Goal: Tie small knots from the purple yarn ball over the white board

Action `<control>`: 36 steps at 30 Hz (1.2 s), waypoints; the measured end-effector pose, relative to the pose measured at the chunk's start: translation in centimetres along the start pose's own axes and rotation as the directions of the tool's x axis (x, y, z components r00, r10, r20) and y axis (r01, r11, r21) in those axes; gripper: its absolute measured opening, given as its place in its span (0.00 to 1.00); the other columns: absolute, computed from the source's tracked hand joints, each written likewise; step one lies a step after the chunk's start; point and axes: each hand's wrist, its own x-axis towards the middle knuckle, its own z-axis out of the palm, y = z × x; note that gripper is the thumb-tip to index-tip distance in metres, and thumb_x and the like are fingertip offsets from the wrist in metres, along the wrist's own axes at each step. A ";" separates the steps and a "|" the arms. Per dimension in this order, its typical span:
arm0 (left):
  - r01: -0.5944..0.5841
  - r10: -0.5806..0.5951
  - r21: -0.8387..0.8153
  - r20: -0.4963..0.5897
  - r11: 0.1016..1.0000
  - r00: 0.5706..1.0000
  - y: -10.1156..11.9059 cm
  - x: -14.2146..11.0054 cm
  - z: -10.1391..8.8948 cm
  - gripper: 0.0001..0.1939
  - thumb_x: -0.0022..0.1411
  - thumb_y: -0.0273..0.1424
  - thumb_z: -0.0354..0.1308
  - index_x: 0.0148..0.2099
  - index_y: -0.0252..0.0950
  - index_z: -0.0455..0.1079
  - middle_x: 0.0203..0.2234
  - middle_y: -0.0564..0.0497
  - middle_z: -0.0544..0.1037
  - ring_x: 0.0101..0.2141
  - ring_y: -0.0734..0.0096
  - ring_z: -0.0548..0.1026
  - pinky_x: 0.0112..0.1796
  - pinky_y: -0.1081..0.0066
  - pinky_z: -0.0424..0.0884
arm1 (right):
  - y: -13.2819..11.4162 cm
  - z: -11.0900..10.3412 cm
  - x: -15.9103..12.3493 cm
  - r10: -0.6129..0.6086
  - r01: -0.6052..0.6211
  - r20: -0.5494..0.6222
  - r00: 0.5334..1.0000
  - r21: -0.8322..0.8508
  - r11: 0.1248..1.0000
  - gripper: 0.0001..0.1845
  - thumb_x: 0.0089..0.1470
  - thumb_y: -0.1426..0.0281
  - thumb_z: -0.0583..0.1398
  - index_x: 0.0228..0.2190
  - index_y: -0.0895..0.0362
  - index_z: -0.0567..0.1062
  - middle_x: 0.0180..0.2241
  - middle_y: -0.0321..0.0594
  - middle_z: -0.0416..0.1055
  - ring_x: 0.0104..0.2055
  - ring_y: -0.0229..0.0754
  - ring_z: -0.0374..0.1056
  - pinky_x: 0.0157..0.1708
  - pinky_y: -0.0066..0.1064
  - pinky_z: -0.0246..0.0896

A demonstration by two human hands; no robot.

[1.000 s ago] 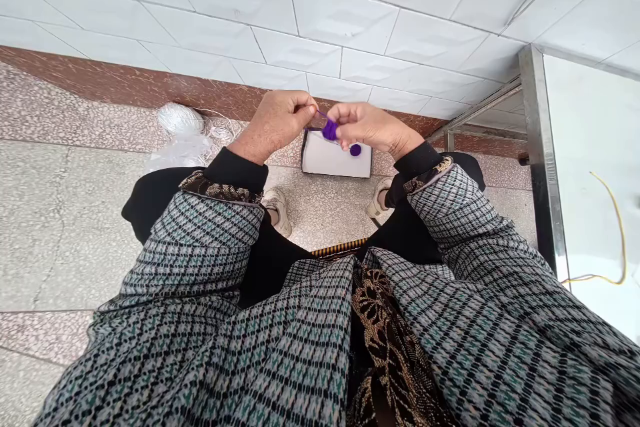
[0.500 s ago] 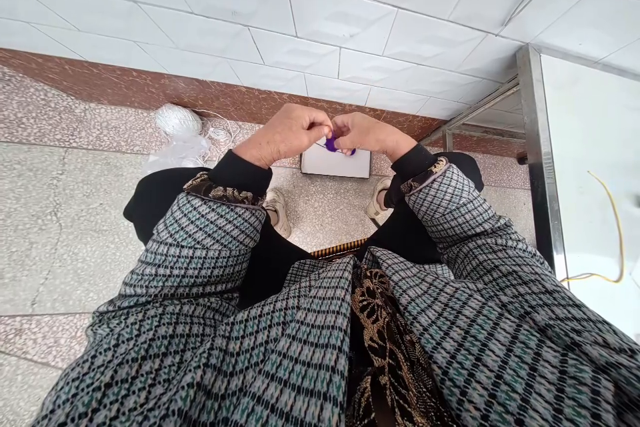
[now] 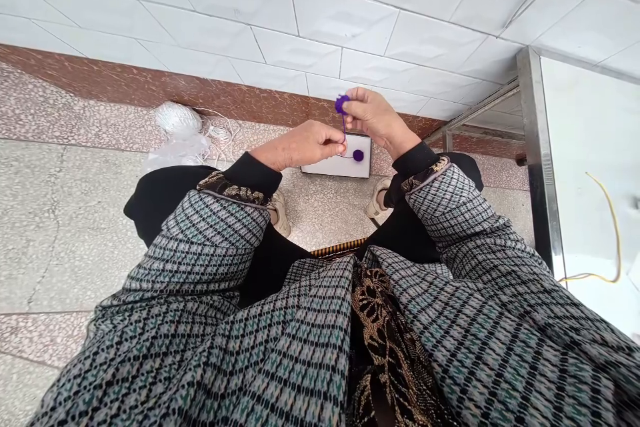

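2 hands (image 3: 314, 143) (image 3: 374, 117), pinched closed on purple yarn (image 3: 341, 105)

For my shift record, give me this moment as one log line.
Left hand: pinching purple strand | Right hand: holding purple yarn bundle | Strand: straight between hands | Purple ball: in or on white box

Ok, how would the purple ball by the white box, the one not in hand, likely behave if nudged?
The purple ball would probably roll, given its round outline. It is likely light and soft, since it looks like wound yarn. It may drag or unwind, as a thin strand seems to run from it toward the left hand.
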 end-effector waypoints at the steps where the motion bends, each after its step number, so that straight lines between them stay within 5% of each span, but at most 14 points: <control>1: -0.002 0.002 0.000 -0.026 1.000 1.000 0.2 -0.1 -0.2 0.12 0.63 0.37 0.58 0.31 0.37 0.77 0.22 0.53 0.75 0.28 0.71 0.71 0.35 0.69 0.67 | 0.2 0.0 0.0 0.019 -0.017 0.025 1.000 -0.104 0.994 0.16 0.55 0.83 0.68 0.31 0.55 0.68 0.25 0.28 0.66 0.25 0.32 0.62 0.27 0.23 0.62; 5: 0.088 -0.087 -0.007 -0.246 0.996 0.965 -0.3 -0.6 -1.6 0.12 0.64 0.35 0.56 0.34 0.36 0.78 0.28 0.49 0.80 0.34 0.67 0.75 0.40 0.67 0.70 | 0.1 0.1 -0.8 0.159 -0.061 0.276 0.948 -0.335 0.940 0.18 0.46 0.88 0.69 0.30 0.57 0.72 0.26 0.31 0.71 0.25 0.32 0.63 0.24 0.23 0.62; 8: 0.181 -0.176 -0.022 -0.376 0.983 0.910 -1.3 -0.7 -2.4 0.11 0.65 0.35 0.55 0.35 0.38 0.77 0.26 0.51 0.77 0.34 0.66 0.73 0.40 0.65 0.70 | -1.0 0.1 -1.7 0.112 -0.056 0.368 0.923 -0.161 0.985 0.16 0.49 0.83 0.71 0.33 0.57 0.73 0.28 0.32 0.72 0.27 0.32 0.66 0.29 0.24 0.68; 10: 0.203 -0.199 -0.035 -0.408 0.979 0.891 -1.7 -0.7 -2.4 0.11 0.66 0.35 0.54 0.35 0.39 0.77 0.24 0.52 0.76 0.33 0.66 0.72 0.39 0.66 0.70 | -1.8 0.0 -1.9 0.011 -0.015 0.298 0.955 0.011 1.000 0.16 0.53 0.78 0.73 0.35 0.56 0.71 0.30 0.32 0.71 0.29 0.33 0.68 0.32 0.24 0.71; 12: 0.179 -0.178 -0.034 -0.383 0.983 0.907 -1.5 -0.5 -2.0 0.12 0.66 0.35 0.54 0.35 0.39 0.77 0.24 0.52 0.76 0.32 0.67 0.72 0.39 0.66 0.69 | -2.4 0.0 -1.8 -0.076 0.057 0.151 0.986 0.128 0.990 0.16 0.57 0.72 0.73 0.36 0.54 0.70 0.31 0.31 0.70 0.33 0.34 0.70 0.35 0.23 0.72; 15: 0.073 -0.074 -0.010 -0.179 0.997 0.981 -0.6 -0.3 -1.1 0.13 0.64 0.37 0.55 0.34 0.37 0.78 0.26 0.52 0.78 0.31 0.69 0.72 0.38 0.68 0.68 | -2.0 -0.1 -1.0 -0.126 0.128 -0.025 0.992 0.150 0.980 0.16 0.61 0.69 0.71 0.36 0.53 0.67 0.31 0.31 0.68 0.36 0.35 0.72 0.38 0.23 0.72; 17: 0.011 -0.011 -0.005 -0.042 1.000 0.999 0.2 -0.3 -0.8 0.13 0.63 0.38 0.57 0.33 0.37 0.78 0.26 0.51 0.79 0.30 0.70 0.73 0.37 0.68 0.68 | -1.1 -0.2 -0.4 -0.097 0.099 -0.029 0.995 0.071 0.993 0.17 0.59 0.72 0.72 0.35 0.53 0.67 0.29 0.31 0.68 0.34 0.35 0.70 0.35 0.23 0.71; 19: -0.008 0.008 -0.007 -0.030 1.000 1.000 0.8 -0.5 -0.9 0.13 0.63 0.38 0.58 0.33 0.37 0.79 0.27 0.51 0.81 0.32 0.69 0.75 0.39 0.68 0.70 | -0.2 -0.2 0.0 -0.036 0.039 0.033 0.999 -0.086 0.996 0.18 0.55 0.77 0.72 0.33 0.53 0.67 0.26 0.30 0.67 0.30 0.35 0.67 0.31 0.24 0.68; 23: 0.086 -0.084 -0.005 -0.260 0.996 0.962 0.4 -1.0 -2.0 0.11 0.64 0.35 0.57 0.35 0.37 0.79 0.30 0.49 0.82 0.37 0.64 0.77 0.43 0.66 0.72 | 0.4 0.1 -0.5 0.088 0.000 0.234 0.968 -0.354 0.935 0.19 0.49 0.86 0.70 0.30 0.56 0.69 0.25 0.29 0.67 0.27 0.33 0.63 0.27 0.24 0.63; 28: 0.198 -0.184 -0.015 -0.441 0.980 0.878 -2.2 -0.9 -2.7 0.11 0.66 0.33 0.54 0.36 0.40 0.78 0.24 0.52 0.76 0.36 0.64 0.74 0.42 0.65 0.71 | -1.0 0.5 -1.8 0.014 0.020 0.367 0.930 -0.087 0.996 0.17 0.53 0.82 0.70 0.34 0.55 0.69 0.28 0.30 0.69 0.27 0.32 0.66 0.30 0.24 0.67; 31: 0.194 -0.174 0.019 -0.361 0.981 0.916 -2.5 -0.4 -1.8 0.12 0.65 0.34 0.55 0.35 0.38 0.79 0.24 0.52 0.77 0.34 0.65 0.74 0.41 0.65 0.70 | -1.6 0.5 -1.8 -0.079 0.058 0.267 0.960 0.088 0.994 0.18 0.55 0.76 0.72 0.35 0.54 0.68 0.29 0.29 0.69 0.28 0.33 0.67 0.33 0.24 0.69; 34: 0.106 -0.103 0.047 -0.073 0.993 0.992 -1.4 -0.1 -0.7 0.12 0.63 0.36 0.57 0.33 0.37 0.79 0.24 0.52 0.78 0.30 0.68 0.73 0.37 0.67 0.68 | -1.2 0.2 -1.1 -0.091 0.080 0.138 0.986 0.086 0.993 0.18 0.56 0.74 0.72 0.35 0.53 0.67 0.28 0.29 0.69 0.28 0.33 0.66 0.33 0.24 0.68; 36: 0.047 -0.049 0.035 0.058 0.998 0.997 -0.5 -0.2 -0.5 0.13 0.63 0.38 0.58 0.32 0.37 0.79 0.23 0.52 0.77 0.28 0.70 0.72 0.36 0.68 0.67 | -0.5 0.1 -0.5 -0.059 0.061 0.081 0.995 -0.017 0.998 0.19 0.56 0.76 0.72 0.33 0.53 0.66 0.26 0.28 0.67 0.27 0.33 0.64 0.30 0.23 0.66</control>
